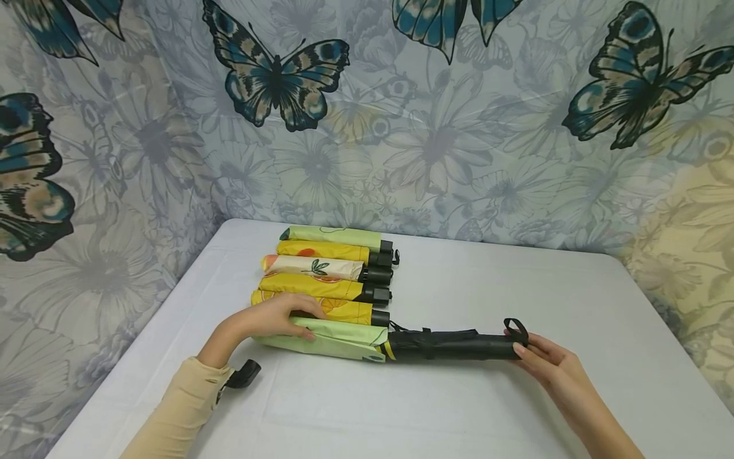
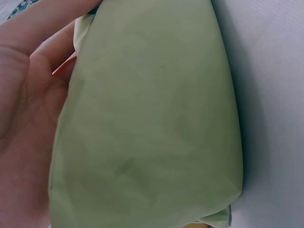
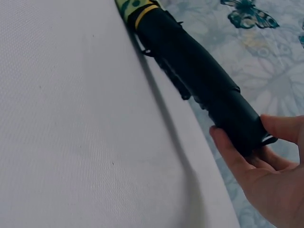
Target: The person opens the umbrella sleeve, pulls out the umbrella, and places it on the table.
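A pale green umbrella cover [image 1: 338, 338] lies at the near end of a row, and a black folded umbrella [image 1: 453, 345] extends from its right end. My left hand [image 1: 281, 317] holds the cover's left part, thumb on the near side and fingers over the far side. In the left wrist view the green fabric [image 2: 147, 109] fills the middle, beside the palm. My right hand [image 1: 550, 363] grips the umbrella's handle end, next to a black strap loop [image 1: 518, 331]. The right wrist view shows thumb and fingers round that end, with a yellow band [image 3: 142, 16] near the cover.
Beyond the green cover, several covered umbrellas lie side by side: yellow [image 1: 344, 311], another yellow [image 1: 312, 287], cream [image 1: 321, 267], and a green one [image 1: 338, 237] farthest. Their black handles point right. Butterfly-patterned fabric [image 1: 401, 159] stands behind the white table [image 1: 459, 408].
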Demonstrator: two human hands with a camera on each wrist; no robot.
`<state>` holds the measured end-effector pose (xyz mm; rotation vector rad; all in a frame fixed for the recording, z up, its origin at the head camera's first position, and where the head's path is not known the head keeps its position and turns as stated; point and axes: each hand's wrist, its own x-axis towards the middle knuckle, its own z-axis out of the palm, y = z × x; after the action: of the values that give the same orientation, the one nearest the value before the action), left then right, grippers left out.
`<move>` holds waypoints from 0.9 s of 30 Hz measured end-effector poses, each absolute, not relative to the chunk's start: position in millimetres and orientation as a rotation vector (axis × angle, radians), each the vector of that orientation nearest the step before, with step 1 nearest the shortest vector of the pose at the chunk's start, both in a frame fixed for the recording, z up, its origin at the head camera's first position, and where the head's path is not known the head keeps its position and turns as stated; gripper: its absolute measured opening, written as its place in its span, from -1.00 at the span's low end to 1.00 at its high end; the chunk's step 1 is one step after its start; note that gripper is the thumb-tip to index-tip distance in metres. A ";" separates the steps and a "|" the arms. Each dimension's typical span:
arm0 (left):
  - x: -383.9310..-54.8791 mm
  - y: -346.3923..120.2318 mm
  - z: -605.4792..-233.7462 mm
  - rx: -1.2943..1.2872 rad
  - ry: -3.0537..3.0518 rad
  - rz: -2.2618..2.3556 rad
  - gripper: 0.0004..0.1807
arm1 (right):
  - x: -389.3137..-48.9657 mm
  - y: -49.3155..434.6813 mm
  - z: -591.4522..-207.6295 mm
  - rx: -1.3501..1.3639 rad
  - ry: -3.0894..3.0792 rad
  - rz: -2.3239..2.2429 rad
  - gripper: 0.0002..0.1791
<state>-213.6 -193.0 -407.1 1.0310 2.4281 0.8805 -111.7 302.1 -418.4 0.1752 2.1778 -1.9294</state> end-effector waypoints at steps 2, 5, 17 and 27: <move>-213.2 -192.9 -406.7 1.028 2.427 0.883 -0.67 | -111.3 307.2 -419.8 0.171 2.165 -1.948 -0.26; -212.6 -192.7 -406.1 1.022 2.428 0.883 -0.67 | -110.3 314.4 -422.8 0.153 2.125 -2.011 -0.42; -212.3 -192.3 -406.2 1.001 2.436 0.887 -0.67 | -108.7 346.3 -427.0 0.230 2.000 -2.109 -0.75; -212.6 -192.3 -406.3 0.994 2.437 0.883 -0.67 | -105.1 372.0 -427.1 0.293 1.980 -2.117 -0.74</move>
<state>-212.6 -192.3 -406.3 0.9936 2.4371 0.8828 -105.1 372.0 -427.1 0.2927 1.9805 -2.1168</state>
